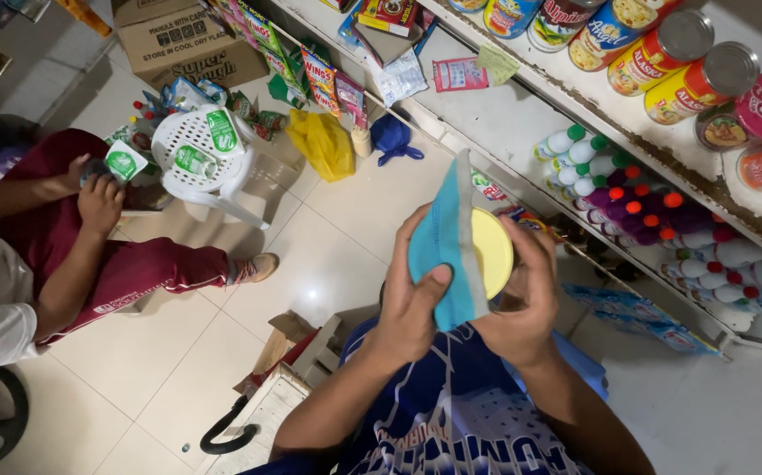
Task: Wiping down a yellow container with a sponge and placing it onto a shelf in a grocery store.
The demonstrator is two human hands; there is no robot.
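Yellow plastic forms the round lid (492, 252) of a container that is held at chest height, above a tiled floor (346, 220) and in front of the shelves. The container body is hidden behind the lid and the hands, so its contents cannot be determined. The right hand (521, 303) is closed around the container from the side, with the fingers curled over the lid's edge. A blue cloth (447, 255) is pressed against the lid by the left hand (411, 303), which is clamped on the cloth with the thumb on its face.

Metal cans (662, 53) with paper labels are stacked on their sides on the upper shelf (504, 114); small white bottles (653, 220) (caps green, red and purple) are packed on the lower shelf. A white plastic basket (196, 149) with green packets is set on the floor at the left, beside a seated person (73, 255) who holds a small green packet (123, 161).
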